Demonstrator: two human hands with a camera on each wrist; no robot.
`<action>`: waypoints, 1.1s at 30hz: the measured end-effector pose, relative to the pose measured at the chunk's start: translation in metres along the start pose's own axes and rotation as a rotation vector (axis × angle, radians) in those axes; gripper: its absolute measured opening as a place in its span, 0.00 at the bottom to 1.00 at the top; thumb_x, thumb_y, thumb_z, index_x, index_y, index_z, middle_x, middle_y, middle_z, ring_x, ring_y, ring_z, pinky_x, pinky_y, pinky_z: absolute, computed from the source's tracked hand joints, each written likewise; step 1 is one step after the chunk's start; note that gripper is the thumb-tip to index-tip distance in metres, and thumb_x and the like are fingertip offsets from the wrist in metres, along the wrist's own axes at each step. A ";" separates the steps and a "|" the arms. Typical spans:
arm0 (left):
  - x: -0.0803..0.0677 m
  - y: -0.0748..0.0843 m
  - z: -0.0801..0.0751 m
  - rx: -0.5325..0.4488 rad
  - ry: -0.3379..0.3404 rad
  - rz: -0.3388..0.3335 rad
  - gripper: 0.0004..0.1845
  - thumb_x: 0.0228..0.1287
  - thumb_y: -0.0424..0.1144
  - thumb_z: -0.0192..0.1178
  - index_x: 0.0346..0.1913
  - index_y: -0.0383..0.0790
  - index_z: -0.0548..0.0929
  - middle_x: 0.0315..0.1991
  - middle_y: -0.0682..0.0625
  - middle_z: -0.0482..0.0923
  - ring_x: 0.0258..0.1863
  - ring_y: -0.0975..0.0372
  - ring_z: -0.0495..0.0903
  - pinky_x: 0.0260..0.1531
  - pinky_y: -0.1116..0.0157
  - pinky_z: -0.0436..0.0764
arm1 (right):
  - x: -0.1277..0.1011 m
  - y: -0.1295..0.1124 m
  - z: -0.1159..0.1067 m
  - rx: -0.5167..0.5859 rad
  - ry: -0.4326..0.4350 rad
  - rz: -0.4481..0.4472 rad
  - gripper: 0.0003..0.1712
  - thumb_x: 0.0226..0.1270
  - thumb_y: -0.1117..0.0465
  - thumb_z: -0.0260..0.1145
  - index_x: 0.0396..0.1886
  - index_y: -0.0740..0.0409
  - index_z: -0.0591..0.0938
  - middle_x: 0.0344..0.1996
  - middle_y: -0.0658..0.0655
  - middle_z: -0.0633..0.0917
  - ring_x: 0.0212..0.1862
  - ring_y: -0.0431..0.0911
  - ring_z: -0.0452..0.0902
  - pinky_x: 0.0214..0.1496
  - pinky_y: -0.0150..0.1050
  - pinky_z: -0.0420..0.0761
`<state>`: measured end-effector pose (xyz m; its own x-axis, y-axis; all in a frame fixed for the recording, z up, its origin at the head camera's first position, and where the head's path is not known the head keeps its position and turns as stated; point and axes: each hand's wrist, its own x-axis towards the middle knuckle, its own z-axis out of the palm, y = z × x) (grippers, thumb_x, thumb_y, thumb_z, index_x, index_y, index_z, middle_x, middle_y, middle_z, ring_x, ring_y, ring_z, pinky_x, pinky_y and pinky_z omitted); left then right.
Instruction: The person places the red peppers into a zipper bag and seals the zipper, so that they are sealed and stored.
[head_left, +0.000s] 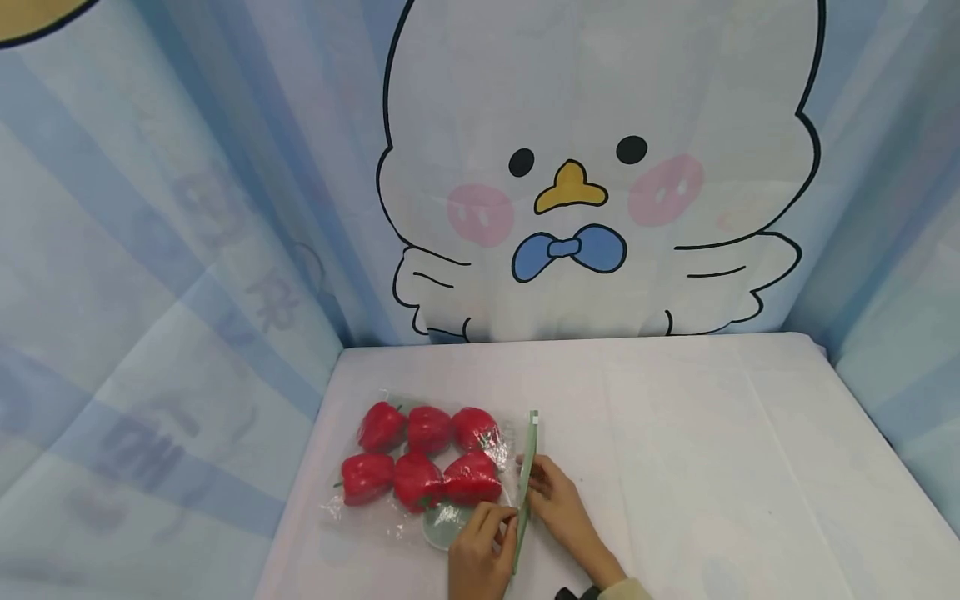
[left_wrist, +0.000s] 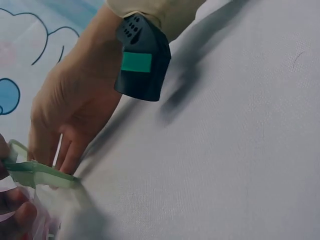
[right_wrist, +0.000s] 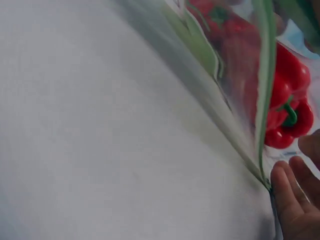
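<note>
A clear zip bag [head_left: 491, 421] lies on its side with several red bell peppers [head_left: 430, 429] in it. Its green zip strip [head_left: 527, 467] runs along the right edge. Near the lower end of that strip, my left hand [head_left: 483, 550] pinches the bag's edge with curled fingers. Farther up, my right hand [head_left: 555, 500] grips the strip from the right, one fingertip showing past it. Two green edges part at the bag's mouth [right_wrist: 240, 95] in the right wrist view, with a bell pepper [right_wrist: 287, 100] behind the film. The left wrist view shows the right hand [left_wrist: 72, 110] reaching down to the strip.
A white cloth covers the table [head_left: 675, 467]. Behind it hangs a curtain [head_left: 570, 300] printed with a cartoon bird, and more curtain closes off both sides. A pale round patch [head_left: 444, 527] shows at the bag's lower edge. The right wrist carries a black device [left_wrist: 145, 60].
</note>
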<state>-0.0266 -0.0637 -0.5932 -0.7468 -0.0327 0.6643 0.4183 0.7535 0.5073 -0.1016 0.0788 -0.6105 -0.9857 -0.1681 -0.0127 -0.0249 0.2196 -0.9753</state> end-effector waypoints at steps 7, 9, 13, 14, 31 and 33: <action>-0.002 -0.003 0.002 0.036 -0.028 0.052 0.11 0.54 0.30 0.74 0.39 0.46 0.88 0.32 0.60 0.80 0.23 0.75 0.72 0.25 0.84 0.69 | 0.007 0.000 -0.014 -0.008 0.119 -0.027 0.18 0.73 0.69 0.66 0.61 0.61 0.81 0.52 0.63 0.88 0.53 0.52 0.87 0.52 0.30 0.86; -0.003 -0.004 0.002 0.039 -0.033 0.075 0.07 0.60 0.32 0.71 0.39 0.46 0.88 0.32 0.59 0.80 0.23 0.74 0.72 0.25 0.83 0.69 | 0.011 -0.001 -0.017 -0.016 0.143 -0.025 0.17 0.73 0.70 0.65 0.60 0.61 0.81 0.54 0.63 0.88 0.54 0.54 0.87 0.52 0.30 0.85; -0.003 -0.005 0.003 0.053 -0.021 0.119 0.01 0.66 0.36 0.67 0.38 0.45 0.87 0.32 0.59 0.80 0.23 0.74 0.73 0.25 0.82 0.70 | 0.019 -0.002 -0.021 -0.049 0.182 -0.022 0.17 0.74 0.71 0.62 0.60 0.61 0.81 0.55 0.63 0.87 0.55 0.56 0.86 0.53 0.30 0.84; -0.003 -0.006 0.003 0.056 -0.017 0.126 0.02 0.65 0.35 0.68 0.38 0.45 0.87 0.32 0.59 0.80 0.23 0.73 0.73 0.25 0.82 0.71 | 0.021 -0.002 -0.022 -0.055 0.191 -0.021 0.17 0.74 0.71 0.62 0.60 0.61 0.81 0.54 0.62 0.87 0.55 0.56 0.86 0.53 0.29 0.84; -0.001 0.000 -0.001 0.159 -0.158 0.067 0.15 0.46 0.31 0.80 0.36 0.47 0.86 0.30 0.59 0.78 0.25 0.70 0.78 0.23 0.78 0.74 | 0.051 -0.009 -0.024 -0.048 0.122 0.079 0.19 0.80 0.62 0.60 0.64 0.66 0.77 0.52 0.67 0.87 0.46 0.46 0.85 0.45 0.28 0.81; 0.000 0.001 -0.003 0.163 -0.199 0.044 0.14 0.48 0.32 0.79 0.36 0.47 0.86 0.30 0.59 0.78 0.24 0.70 0.78 0.22 0.78 0.73 | 0.054 -0.010 -0.023 -0.047 0.113 0.089 0.19 0.80 0.62 0.59 0.64 0.66 0.76 0.51 0.67 0.88 0.44 0.44 0.84 0.43 0.29 0.80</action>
<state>-0.0244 -0.0653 -0.5909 -0.8232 0.1202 0.5549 0.3759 0.8478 0.3741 -0.1587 0.0898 -0.5968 -0.9968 -0.0369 -0.0710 0.0583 0.2738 -0.9600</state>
